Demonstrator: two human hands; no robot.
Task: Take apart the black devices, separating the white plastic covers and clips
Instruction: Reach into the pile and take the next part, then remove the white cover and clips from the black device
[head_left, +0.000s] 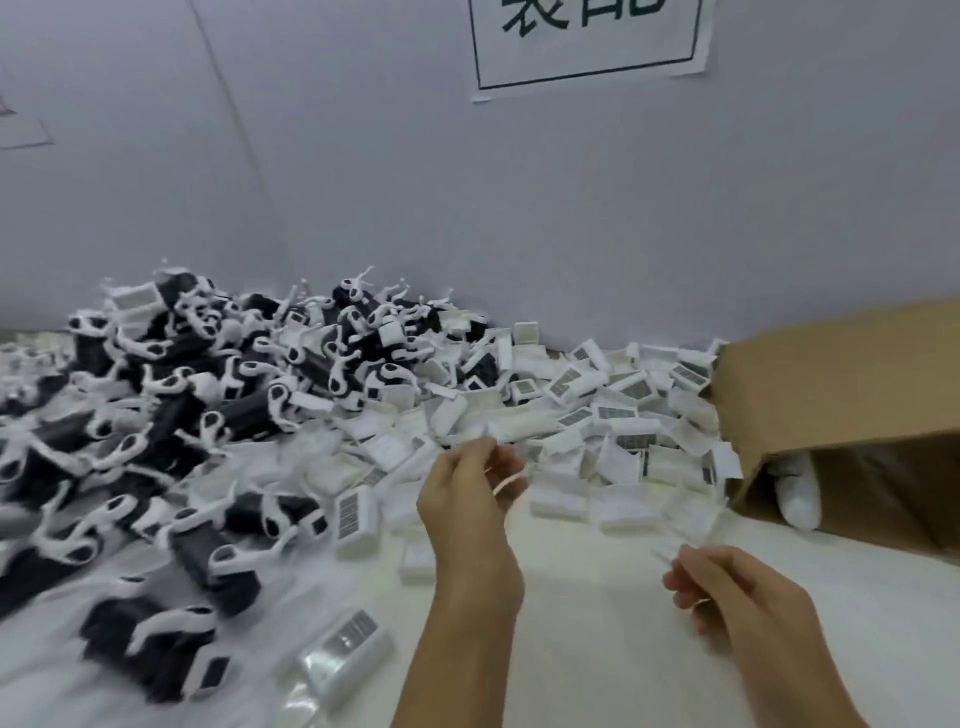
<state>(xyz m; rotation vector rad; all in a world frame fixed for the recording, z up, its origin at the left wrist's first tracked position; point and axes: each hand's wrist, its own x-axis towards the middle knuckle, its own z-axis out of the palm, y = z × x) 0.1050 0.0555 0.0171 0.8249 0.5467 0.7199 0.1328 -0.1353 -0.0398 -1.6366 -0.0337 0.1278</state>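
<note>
From the head view I see my left hand (470, 499) raised over the white counter (597, 623), its fingers (506, 460) curled and pinching something small and pale at the tips; motion blur keeps me from saying exactly what it is. My right hand (737, 597) sits lower and nearer to me, fingers bent inward around a thin, see-through piece of plastic film (696, 525) that stretches up and away from the fingertips. Whether the film reaches across to the left hand I cannot tell.

The black devices (171, 415) lie heaped to the left of both hands, well apart from the right one and near the left. Each is a dark block with a white plastic clip curving off one end, and many clips poke upward from the pile. A few devices lie loose at the near-left edge of the counter, one with a pale cover and a small dark window.

The white plastic covers (587, 415) form a flatter spread just beyond my left fingers, running right toward a cardboard box (841, 384) tipped on its side. Many covers show a grey barcode-like label on one face. One wrapped item in clear film (348, 654) lies near the bottom, left of my left forearm.

Behind it all stands a pale wall with a paper sign (587, 41) bearing dark characters.
</note>
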